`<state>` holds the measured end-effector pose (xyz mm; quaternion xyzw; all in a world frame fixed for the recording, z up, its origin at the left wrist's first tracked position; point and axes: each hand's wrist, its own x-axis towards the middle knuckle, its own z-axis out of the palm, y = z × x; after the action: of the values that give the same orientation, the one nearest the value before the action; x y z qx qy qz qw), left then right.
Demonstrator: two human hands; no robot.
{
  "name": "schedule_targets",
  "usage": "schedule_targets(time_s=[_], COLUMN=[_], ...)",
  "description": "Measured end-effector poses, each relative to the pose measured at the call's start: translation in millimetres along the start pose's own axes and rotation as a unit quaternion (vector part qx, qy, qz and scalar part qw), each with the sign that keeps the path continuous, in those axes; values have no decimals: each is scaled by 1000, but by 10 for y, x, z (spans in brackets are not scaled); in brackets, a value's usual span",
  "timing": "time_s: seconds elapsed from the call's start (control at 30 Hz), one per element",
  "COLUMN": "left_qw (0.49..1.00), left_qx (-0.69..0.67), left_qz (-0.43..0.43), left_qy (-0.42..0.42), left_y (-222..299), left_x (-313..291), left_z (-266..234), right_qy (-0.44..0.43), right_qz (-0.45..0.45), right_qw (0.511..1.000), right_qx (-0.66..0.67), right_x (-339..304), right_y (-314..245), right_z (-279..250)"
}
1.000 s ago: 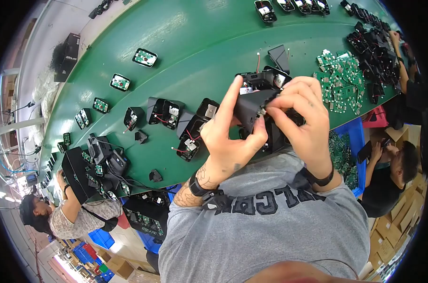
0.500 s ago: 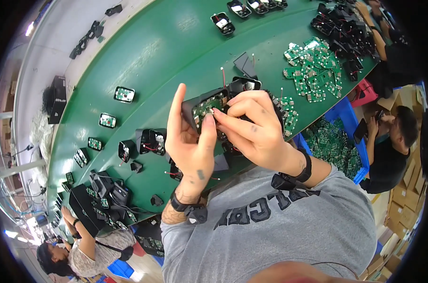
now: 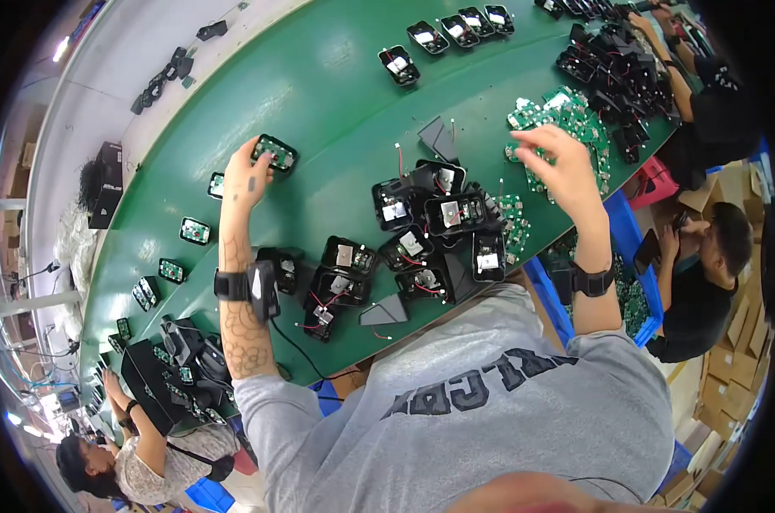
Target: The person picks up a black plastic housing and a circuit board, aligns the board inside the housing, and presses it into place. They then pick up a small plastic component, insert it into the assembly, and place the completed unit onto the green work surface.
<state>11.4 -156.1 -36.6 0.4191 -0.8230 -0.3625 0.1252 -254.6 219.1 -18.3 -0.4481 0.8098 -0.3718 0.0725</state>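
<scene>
At the far left of the green table, my left hand (image 3: 249,181) grips a black plastic housing (image 3: 284,163) by its left end. A green circuit board (image 3: 270,150) lies in that housing. On the right, my right hand (image 3: 562,164) is held over the edge of a heap of green circuit boards (image 3: 580,115). Its thumb and fingers are apart, and I see nothing between them. Several open black housings (image 3: 456,214) with white parts and thin red wires cluster on the table between my arms.
A row of housings with boards (image 3: 194,231) runs down the left side. More housings (image 3: 425,37) line the far edge. Black parts (image 3: 614,77) are heaped at the far right. A blue bin (image 3: 652,329) of boards stands right of me. Co-workers (image 3: 118,457) are on both sides.
My hands were together over the housing near the middle. They have since parted: my left hand carried the housing to the far left, and my right hand moved right to the board heap.
</scene>
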Motion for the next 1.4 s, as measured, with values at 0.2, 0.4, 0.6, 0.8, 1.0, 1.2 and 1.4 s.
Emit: schedule_targets(time_s=[0.2, 0.4, 0.6, 0.8, 1.0, 1.2, 1.4], left_qw=[852, 977, 920, 962, 987, 986, 963], left_qx=[329, 146, 253, 4, -85, -35, 49], left_qz=[259, 147, 163, 112, 138, 155, 251], left_qy=[314, -47, -250, -251, 0, 44, 88], left_y=[33, 1317, 1792, 1598, 1339, 1006, 1120], left_x=[-98, -429, -59, -30, 205, 844, 890], left_z=[183, 592, 1265, 1404, 1370, 1386, 1639], right_qy=[-30, -39, 110, 79, 58, 20, 4], right_qz=[-36, -22, -131, -151, -75, -55, -70], right_qw=[990, 977, 982, 982, 995, 998, 996], right_qx=[-130, -209, -76, -81, 8, -22, -52], right_x=[109, 166, 274, 88, 52, 118, 139], right_y=[169, 158, -12, 217, 315, 158, 266], right_z=[34, 115, 157, 280, 285, 290, 273])
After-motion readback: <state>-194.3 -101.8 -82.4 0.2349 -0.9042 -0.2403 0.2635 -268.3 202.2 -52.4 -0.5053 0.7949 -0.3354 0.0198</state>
